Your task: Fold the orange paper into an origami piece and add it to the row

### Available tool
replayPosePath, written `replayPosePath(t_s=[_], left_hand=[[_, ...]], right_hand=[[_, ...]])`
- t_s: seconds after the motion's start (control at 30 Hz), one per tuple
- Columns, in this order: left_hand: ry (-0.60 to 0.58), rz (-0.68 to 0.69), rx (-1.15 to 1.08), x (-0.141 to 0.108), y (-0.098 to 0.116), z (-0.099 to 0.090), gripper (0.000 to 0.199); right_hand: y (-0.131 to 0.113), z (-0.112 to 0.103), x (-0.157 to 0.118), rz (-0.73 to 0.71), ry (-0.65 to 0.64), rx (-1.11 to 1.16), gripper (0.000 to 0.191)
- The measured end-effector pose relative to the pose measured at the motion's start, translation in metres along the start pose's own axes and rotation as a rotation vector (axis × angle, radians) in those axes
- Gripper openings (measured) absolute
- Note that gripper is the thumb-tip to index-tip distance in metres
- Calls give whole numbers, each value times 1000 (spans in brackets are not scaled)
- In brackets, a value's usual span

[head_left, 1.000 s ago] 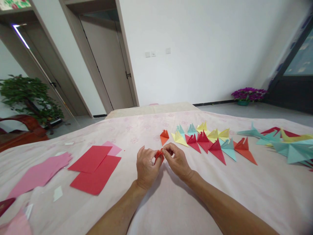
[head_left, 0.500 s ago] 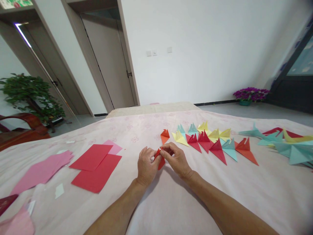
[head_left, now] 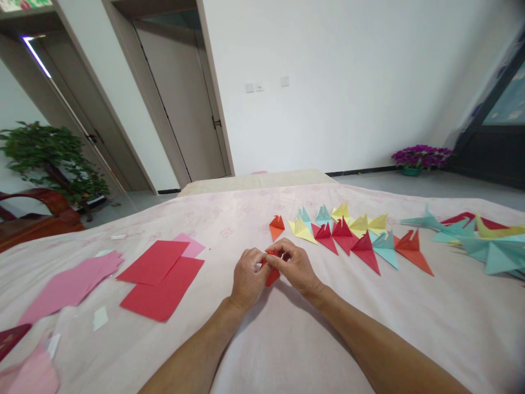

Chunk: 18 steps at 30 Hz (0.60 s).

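Between my two hands, near the middle of the cloth, is a small folded red paper (head_left: 272,276). My left hand (head_left: 249,276) pinches its left side, and my right hand (head_left: 294,266) pinches its top, the fingertips of both hands close together. Fingers cover much of the paper. Just beyond them lies a small orange folded bird (head_left: 276,227). To its right stand several paper birds in rows, among them a yellow one (head_left: 302,231), a red one (head_left: 366,253), a light blue one (head_left: 385,249) and an orange-red one (head_left: 413,251).
Flat red sheets (head_left: 164,290) and pink sheets (head_left: 68,287) lie on the left of the pale tablecloth (head_left: 262,350). A heap of blue, yellow and red folded birds (head_left: 498,254) is at the far right. A dark red object (head_left: 12,339) sits at the left edge.
My fingertips have drawn closer together over the folded red paper, and its upper point is now more covered. My left hand has shifted slightly right.
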<state>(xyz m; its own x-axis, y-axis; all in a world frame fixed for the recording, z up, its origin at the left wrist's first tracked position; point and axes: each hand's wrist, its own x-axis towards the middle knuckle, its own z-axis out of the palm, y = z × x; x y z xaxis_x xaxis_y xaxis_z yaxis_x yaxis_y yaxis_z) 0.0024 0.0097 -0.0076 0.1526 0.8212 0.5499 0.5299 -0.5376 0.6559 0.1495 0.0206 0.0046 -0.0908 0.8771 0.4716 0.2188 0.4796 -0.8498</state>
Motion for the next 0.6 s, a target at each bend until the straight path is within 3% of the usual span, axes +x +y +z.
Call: replayPosePath(t_s=[0.23, 0.47, 0.6], left_hand=[[-46, -68, -85, 2, 5, -1, 31], [-140, -356, -324, -3, -2, 6, 28], [-122, -485, -395, -2, -5, 7, 36]], right_hand=[[-3, 0, -2, 66, 58, 82, 17], [3, -3, 5, 262, 155, 350, 25], [1, -2, 5, 305, 74, 392, 29]])
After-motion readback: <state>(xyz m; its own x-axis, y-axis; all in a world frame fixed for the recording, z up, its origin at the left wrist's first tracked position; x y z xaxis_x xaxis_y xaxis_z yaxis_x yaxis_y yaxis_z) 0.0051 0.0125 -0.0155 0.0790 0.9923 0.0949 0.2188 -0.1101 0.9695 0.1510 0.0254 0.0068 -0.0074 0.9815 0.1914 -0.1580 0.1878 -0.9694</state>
